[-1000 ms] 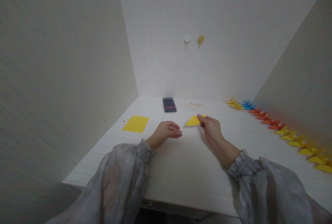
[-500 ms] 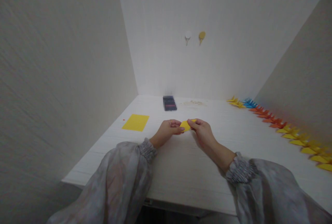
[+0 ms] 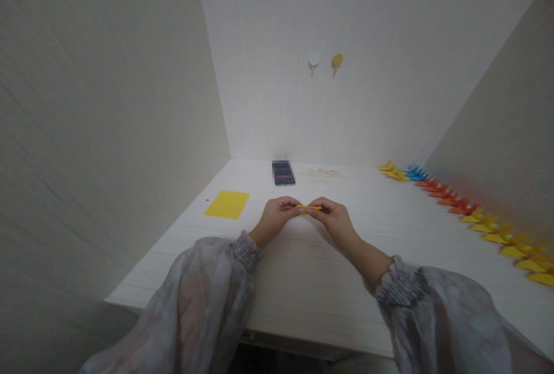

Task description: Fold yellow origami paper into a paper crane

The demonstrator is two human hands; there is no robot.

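Just above the middle of the white table [image 3: 320, 281], a small folded yellow paper [image 3: 309, 208] is held between my two hands and shows nearly edge-on. My left hand [image 3: 279, 214] pinches its left end between thumb and fingers. On the other end, my right hand [image 3: 335, 217] grips it in the same way, the thumbs close together. Fingers cover much of the paper, so its folds cannot be made out. Left of my hands, a flat yellow paper sheet [image 3: 227, 205] lies on the table.
Behind my hands lies a dark phone-like object [image 3: 283, 173], partly blurred. Along the right side runs a row of folded paper cranes in yellow [image 3: 497, 236], blue [image 3: 416, 173] and orange-red [image 3: 445, 195]. Two hooks, white [image 3: 313, 60] and yellow [image 3: 336, 61], hang on the back wall.
The yellow paper has tipped from showing its flat face to nearly edge-on. My right hand has come slightly closer to the left, and the thumbs now nearly meet.
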